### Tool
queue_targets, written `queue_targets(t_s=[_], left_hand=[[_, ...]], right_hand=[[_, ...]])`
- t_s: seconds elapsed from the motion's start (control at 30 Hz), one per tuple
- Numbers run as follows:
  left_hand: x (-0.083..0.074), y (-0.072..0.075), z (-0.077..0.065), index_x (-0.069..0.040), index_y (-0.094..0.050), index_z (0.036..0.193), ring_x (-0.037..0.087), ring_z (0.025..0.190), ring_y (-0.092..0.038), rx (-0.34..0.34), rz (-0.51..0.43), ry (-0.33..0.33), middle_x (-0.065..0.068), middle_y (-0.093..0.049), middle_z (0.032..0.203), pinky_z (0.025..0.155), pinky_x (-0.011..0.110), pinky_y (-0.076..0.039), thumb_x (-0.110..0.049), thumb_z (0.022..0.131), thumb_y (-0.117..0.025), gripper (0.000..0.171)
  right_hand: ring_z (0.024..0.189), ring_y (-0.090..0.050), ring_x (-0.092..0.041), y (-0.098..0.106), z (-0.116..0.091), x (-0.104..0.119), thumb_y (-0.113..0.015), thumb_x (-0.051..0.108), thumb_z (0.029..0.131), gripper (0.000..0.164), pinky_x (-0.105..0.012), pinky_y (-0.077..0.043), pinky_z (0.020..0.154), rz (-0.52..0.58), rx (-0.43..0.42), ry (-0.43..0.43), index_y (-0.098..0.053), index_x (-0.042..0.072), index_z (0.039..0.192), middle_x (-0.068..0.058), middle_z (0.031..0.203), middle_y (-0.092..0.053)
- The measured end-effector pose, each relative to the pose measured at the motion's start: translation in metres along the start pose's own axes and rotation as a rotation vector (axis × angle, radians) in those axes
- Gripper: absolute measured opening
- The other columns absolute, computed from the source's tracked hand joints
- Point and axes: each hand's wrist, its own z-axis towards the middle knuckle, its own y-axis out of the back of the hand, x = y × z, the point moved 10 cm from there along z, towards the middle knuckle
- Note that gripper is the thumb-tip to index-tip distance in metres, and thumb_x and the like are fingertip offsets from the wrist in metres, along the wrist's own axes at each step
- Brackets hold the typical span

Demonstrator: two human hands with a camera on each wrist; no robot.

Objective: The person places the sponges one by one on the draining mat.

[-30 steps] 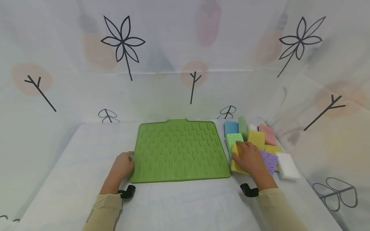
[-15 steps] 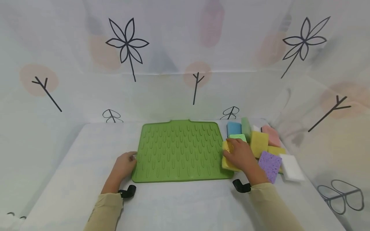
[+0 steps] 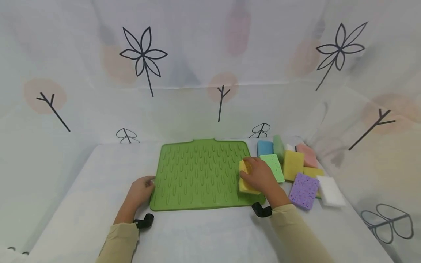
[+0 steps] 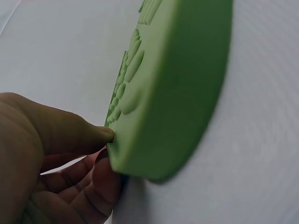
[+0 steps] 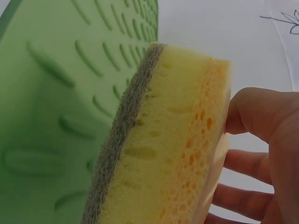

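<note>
A green silicone mat [image 3: 197,175] with raised oval ridges lies on the white-covered table. My left hand [image 3: 140,190] is at its left edge; in the left wrist view the thumb [image 4: 88,135] and curled fingers pinch the mat's rim [image 4: 135,135]. Over the mat's right part, my right hand [image 3: 262,178] grips a yellow sponge [image 3: 244,179]. Seen from the right wrist, that sponge [image 5: 168,140] has a grey scouring layer facing the mat and an orange-speckled porous layer on the hand's side. Part of the sponge is hidden under the fingers in the head view.
Right of the mat sits a loose group of sponges: light green [image 3: 272,168], purple [image 3: 304,191], yellow [image 3: 293,165], blue [image 3: 264,148], pink [image 3: 307,155] and a white block [image 3: 330,190]. Patterned cloth [image 3: 184,109] rises behind the table.
My right hand has carried the yellow sponge left, from the group to over the mat's right part. The light green sponge is now uncovered. My left hand stays at the mat's edge.
</note>
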Motion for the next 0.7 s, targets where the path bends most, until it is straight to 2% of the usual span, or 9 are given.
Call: queue_targets(t_s=[0.17,0.4,0.57,0.7], left_hand=[[0.0,0.002,0.0,-0.005,-0.05,0.128,0.017,0.08,-0.053,-0.004,-0.004,0.001,0.01,-0.059,0.1,0.066,0.03,-0.045,-0.014,0.085,-0.049,0.044],[0.003,0.001,0.0,-0.006,-0.05,0.128,0.017,0.084,-0.055,0.013,-0.001,-0.002,0.008,-0.06,0.1,0.069,0.032,-0.047,-0.017,0.086,-0.052,0.044],[0.004,0.001,0.0,-0.006,-0.05,0.128,0.016,0.082,-0.054,0.019,-0.005,-0.012,0.007,-0.06,0.099,0.066,0.029,-0.046,-0.017,0.086,-0.053,0.044],[0.003,0.001,-0.001,-0.007,-0.051,0.128,0.016,0.083,-0.055,0.013,0.0,-0.023,0.007,-0.06,0.099,0.066,0.029,-0.046,-0.018,0.086,-0.053,0.043]], right_hand=[[0.107,-0.052,-0.035,-0.005,0.004,0.014,-0.055,0.035,0.08,0.05,-0.05,-0.043,0.084,0.022,-0.013,0.031,-0.052,0.012,0.125,-0.016,0.123,-0.052],[0.109,-0.052,-0.036,-0.016,0.008,0.025,-0.054,0.036,0.08,0.051,-0.05,-0.042,0.084,0.025,0.012,0.025,-0.051,0.015,0.127,-0.014,0.127,-0.051],[0.103,-0.053,-0.03,-0.023,0.011,0.031,-0.054,0.037,0.08,0.052,-0.047,-0.043,0.081,0.033,0.023,0.014,-0.051,0.016,0.127,-0.012,0.125,-0.052],[0.104,-0.053,-0.029,-0.029,0.015,0.041,-0.055,0.037,0.079,0.051,-0.045,-0.043,0.082,0.032,0.01,0.044,-0.053,0.015,0.125,-0.012,0.123,-0.054]])
